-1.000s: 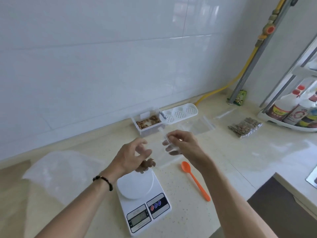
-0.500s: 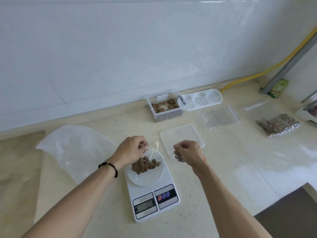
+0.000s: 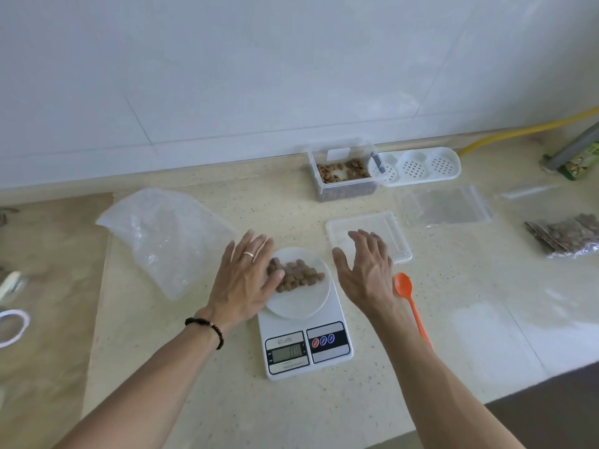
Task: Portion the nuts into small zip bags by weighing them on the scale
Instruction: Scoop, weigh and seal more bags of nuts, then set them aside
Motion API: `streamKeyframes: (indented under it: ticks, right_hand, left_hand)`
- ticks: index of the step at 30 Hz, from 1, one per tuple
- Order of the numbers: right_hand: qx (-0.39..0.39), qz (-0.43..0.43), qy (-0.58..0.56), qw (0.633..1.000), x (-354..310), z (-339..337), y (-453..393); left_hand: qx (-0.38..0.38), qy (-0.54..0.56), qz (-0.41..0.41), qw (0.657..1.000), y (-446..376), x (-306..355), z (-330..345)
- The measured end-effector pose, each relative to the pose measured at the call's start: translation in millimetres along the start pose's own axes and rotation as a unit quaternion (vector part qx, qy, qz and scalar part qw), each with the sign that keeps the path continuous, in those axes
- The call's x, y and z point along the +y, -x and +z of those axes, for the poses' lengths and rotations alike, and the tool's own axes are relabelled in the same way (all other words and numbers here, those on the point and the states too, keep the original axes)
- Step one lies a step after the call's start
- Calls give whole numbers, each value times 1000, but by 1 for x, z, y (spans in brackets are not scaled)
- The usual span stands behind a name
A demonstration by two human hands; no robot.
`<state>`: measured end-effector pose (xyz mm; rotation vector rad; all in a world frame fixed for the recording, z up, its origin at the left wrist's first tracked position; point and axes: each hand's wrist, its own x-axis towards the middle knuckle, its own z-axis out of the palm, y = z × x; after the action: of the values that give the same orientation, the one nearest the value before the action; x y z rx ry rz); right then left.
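While both hands are spread flat with straight fingers and holding nothing, the left hand (image 3: 243, 279) sits over the left edge of the scale (image 3: 303, 322), its thumb right up against the pile of nuts (image 3: 296, 275), and the right hand (image 3: 368, 270) hovers just right of the round white weighing plate. Those nuts lie in a loose brown heap on the plate; they seem to be inside a clear little bag, but it's too see-through to be sure. Scale display is lit, digits too blurry to read. An orange spoon (image 3: 409, 299) lies on the counter (image 3: 207, 400) just right of the right wrist. Past the right fingertips sits a clear plastic lid (image 3: 369, 238), and further back against the wall a clear box with more nuts (image 3: 342, 171). Empty zip bags (image 3: 445, 207) lie flat to the right, with filled bags (image 3: 564, 238) stacked near the right edge. A big crumpled plastic bag (image 3: 165, 234) sits to the left.
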<state>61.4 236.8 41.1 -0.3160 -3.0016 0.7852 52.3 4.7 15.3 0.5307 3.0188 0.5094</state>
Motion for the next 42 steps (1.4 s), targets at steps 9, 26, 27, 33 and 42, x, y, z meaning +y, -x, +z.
streamKeyframes:
  ticks: [9, 26, 27, 33, 42]
  right_hand:
    - [-88, -114, 149, 978, -16, 24, 25]
    - [-81, -106, 145, 980, -13, 22, 36]
    - [-80, -105, 142, 981, -13, 21, 35]
    - [-48, -30, 71, 996, 0, -1, 26]
    - [3, 264, -169, 950, 48, -31, 20]
  left_hand:
    - [-31, -66, -20, 997, 63, -18, 24]
    - [-21, -89, -7, 996, 70, -13, 27]
    - [-19, -88, -6, 996, 67, -12, 25]
    - [-13, -79, 21, 997, 31, 5, 12]
    - [-71, -54, 58, 994, -62, 72, 12]
